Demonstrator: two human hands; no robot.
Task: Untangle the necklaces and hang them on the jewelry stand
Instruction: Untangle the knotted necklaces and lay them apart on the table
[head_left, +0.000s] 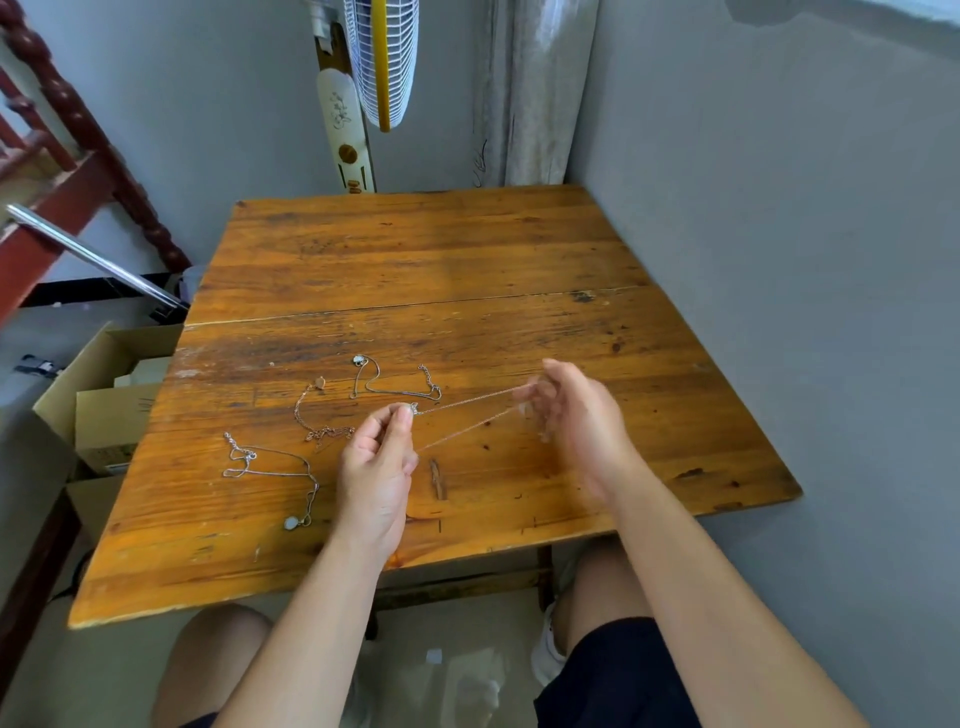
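Wooden surface (467, 249): orange-brown planks, worn and scratched, with one seam (415, 307) running across its width. It stands in a corner against grey plastered walls (779, 208). Behind its far edge are a pedestal fan (382, 62) with a white grille and, beside it, a pale curtain (530, 93). To the left are a red-brown wooden staircase (57, 171), a chrome rail (93, 254) and open cardboard boxes (98, 374). The floor (457, 613) is pale. Lighting is soft and even.
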